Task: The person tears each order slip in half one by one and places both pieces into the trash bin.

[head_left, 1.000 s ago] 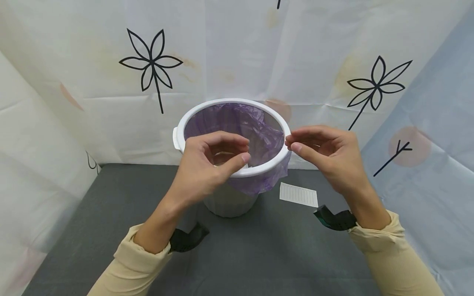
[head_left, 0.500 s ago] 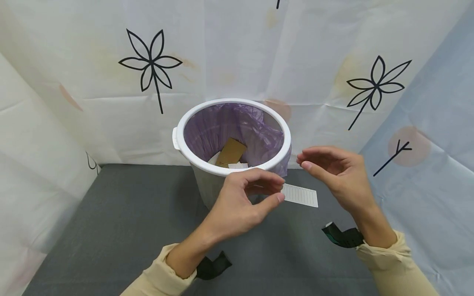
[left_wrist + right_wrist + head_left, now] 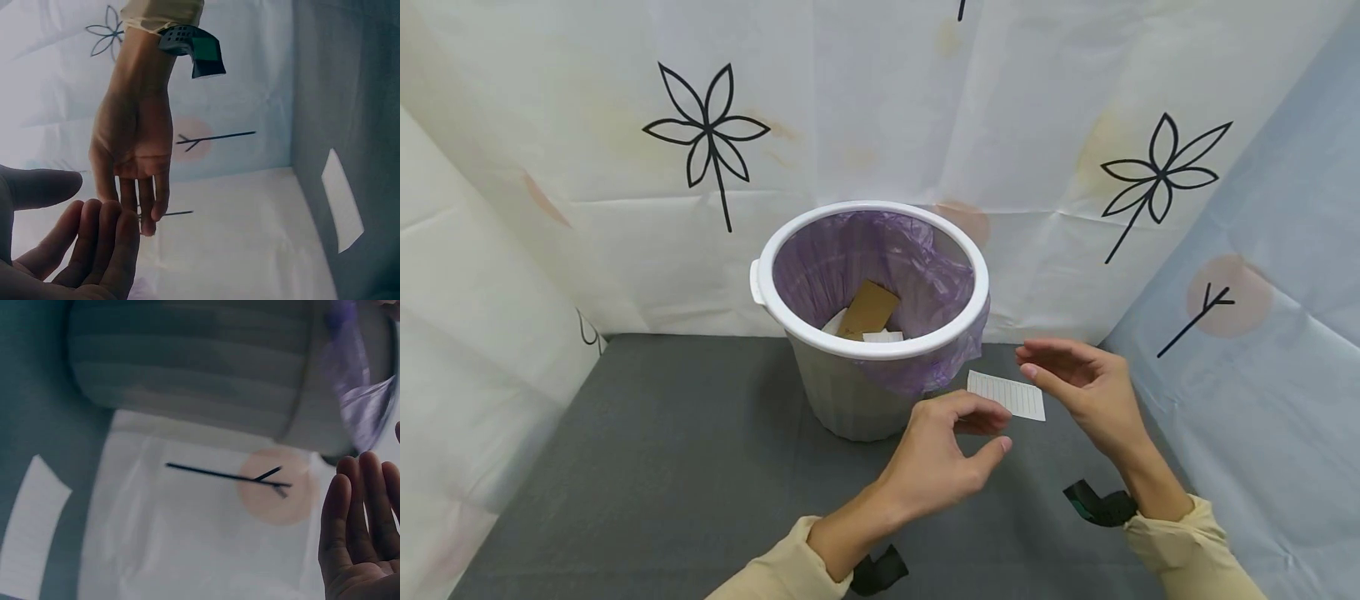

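Observation:
A lined slip of white paper (image 3: pixel 1017 397) lies on the dark grey table, right of the bin. My left hand (image 3: pixel 951 458) hovers in front of it, thumb and fingers apart with nothing between them. Above and to the right of the slip is my right hand (image 3: pixel 1082 392), also holding nothing, its fingers loosely bent. In the left wrist view the paper (image 3: pixel 342 203) appears well away from both hands. The white bin (image 3: pixel 842 396) stands behind my left hand, lined with a purple plastic bag (image 3: pixel 880 242). Inside it lie a brown cardboard piece (image 3: pixel 870 310) and white scraps (image 3: pixel 882 337).
A pale cloth backdrop (image 3: pixel 865 100) with black flower drawings rises behind the table (image 3: pixel 662 467), and side cloths flank it. A thin dark cord (image 3: pixel 587 329) hangs at the back left. Black cameras are strapped to both wrists.
My left hand has moved from over the bin's front rim to the right and down toward the paper. My right hand has lowered beside the bin. The bin's contents have come into view.

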The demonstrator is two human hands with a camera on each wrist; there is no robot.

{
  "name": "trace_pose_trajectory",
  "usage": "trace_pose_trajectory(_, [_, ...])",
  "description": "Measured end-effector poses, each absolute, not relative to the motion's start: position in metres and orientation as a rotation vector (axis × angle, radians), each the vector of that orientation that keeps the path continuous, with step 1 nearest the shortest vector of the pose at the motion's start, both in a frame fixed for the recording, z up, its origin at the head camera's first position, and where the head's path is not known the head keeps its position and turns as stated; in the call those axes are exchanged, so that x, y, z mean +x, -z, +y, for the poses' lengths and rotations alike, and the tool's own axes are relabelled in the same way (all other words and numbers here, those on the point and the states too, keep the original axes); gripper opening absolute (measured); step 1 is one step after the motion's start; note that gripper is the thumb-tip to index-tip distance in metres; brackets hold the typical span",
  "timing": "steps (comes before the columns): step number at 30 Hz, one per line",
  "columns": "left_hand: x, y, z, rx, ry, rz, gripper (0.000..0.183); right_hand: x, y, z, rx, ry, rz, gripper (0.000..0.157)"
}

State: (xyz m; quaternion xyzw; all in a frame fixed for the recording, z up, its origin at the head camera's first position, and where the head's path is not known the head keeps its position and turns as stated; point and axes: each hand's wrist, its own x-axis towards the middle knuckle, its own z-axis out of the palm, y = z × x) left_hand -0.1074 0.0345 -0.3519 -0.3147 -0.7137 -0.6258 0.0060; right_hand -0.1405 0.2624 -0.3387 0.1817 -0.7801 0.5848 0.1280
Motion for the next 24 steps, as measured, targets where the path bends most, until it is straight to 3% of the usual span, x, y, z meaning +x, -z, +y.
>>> trace_pose_trajectory(11, [-0.121, 0.401, 0.059, -0.898, 1.884, -2.378, 0.017, -0.160, 0.402, 0.299, 0.315, -1.690, -2.363, 0.033])
trace_pose_trajectory(24, [-0.144, 0.449, 0.080, -0.682, 1.943, -2.477, 0.015, -0.189, 0.467, 0.332, -0.059, -1.444, -2.654, 0.053])
